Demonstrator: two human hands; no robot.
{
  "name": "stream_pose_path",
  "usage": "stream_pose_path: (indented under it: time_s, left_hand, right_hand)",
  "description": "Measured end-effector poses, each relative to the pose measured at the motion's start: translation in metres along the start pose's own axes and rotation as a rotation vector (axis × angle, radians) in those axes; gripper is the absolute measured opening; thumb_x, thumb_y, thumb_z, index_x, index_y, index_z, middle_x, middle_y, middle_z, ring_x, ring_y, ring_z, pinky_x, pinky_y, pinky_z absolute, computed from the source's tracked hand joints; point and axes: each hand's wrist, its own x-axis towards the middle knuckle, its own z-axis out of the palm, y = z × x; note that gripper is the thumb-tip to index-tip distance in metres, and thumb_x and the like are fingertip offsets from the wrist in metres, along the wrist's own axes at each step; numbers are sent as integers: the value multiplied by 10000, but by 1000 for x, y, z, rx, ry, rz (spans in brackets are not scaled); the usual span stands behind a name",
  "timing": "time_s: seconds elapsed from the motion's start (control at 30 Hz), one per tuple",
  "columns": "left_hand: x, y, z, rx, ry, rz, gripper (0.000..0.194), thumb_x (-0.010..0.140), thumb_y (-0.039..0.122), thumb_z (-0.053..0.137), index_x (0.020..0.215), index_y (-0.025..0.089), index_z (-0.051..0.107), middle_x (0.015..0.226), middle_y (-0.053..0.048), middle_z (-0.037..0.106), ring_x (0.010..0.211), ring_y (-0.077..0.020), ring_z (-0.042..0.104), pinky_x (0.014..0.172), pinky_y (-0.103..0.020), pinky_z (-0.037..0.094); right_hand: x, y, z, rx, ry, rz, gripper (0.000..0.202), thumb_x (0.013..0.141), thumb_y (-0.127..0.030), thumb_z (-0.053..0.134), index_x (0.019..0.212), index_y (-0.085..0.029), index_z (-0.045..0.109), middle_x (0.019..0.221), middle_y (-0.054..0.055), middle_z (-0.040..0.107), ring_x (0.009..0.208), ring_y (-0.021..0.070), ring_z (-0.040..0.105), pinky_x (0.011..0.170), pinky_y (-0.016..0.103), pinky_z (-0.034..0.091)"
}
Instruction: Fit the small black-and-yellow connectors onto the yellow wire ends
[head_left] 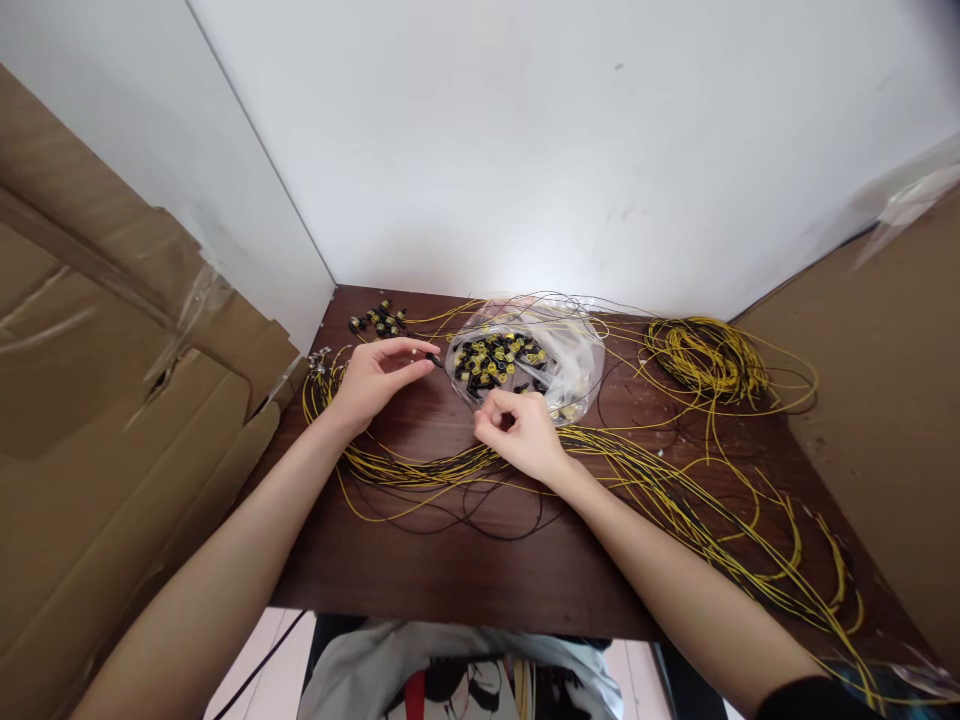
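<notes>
Arms extended, left hand pinching black connector, right hand curled closed, contents unclear

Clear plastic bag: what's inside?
Small black and yellow parts show inside the clear plastic bag. The right hand hides part of its near edge; whatever lies under the top layer can't be seen.
</notes>
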Motion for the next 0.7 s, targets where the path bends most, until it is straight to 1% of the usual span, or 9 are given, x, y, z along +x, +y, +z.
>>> stream_pose_path:
  time_s: [0.17, 0.27, 0.4, 0.5, 0.7]
  left_hand:
    - [1, -2, 1, -328, 38, -89, 266, 648, 233, 762, 900, 160, 719, 865, -57, 704, 765, -144, 627, 755, -276, 499]
    - [2, 1, 0, -424, 62, -129, 267, 639, 211, 769, 894, 149, 718, 872, -67, 708, 777, -141, 641, 771, -276, 512]
    - [2, 2, 0, -454, 82, -155, 274, 632, 196, 775, 894, 139, 717, 868, -64, 709, 769, -119, 636, 730, -229, 509]
    - [2, 2, 0, -462, 89, -174, 286, 630, 203, 777, 902, 141, 716, 859, -57, 708, 710, -93, 618, 690, -210, 498]
    - [3, 3, 0, -408, 111, -180, 322, 618, 257, 779, 909, 140, 709, 845, -59, 705, 650, -91, 600, 662, -236, 494]
  right_hand:
    - [0, 0, 0, -17, -11, 1, 197, 718, -191, 517, 528, -165, 473, 455, -61, 426, 404, 46, 348, 441, 176, 282]
    - [0, 0, 0, -33, -21, -20, 201, 720, -194, 519, 527, -164, 472, 456, -62, 421, 406, 45, 351, 447, 173, 283]
    - [0, 0, 0, -44, -27, -34, 200, 720, -191, 519, 528, -162, 471, 455, -62, 417, 404, 44, 354, 451, 172, 283]
    - [0, -1, -1, -48, -33, -29, 201, 723, -191, 516, 529, -166, 468, 456, -61, 419, 406, 47, 357, 454, 175, 285]
    - [0, 0, -1, -57, -41, -24, 207, 729, -201, 514, 530, -173, 464, 461, -60, 428, 406, 51, 354, 457, 181, 290]
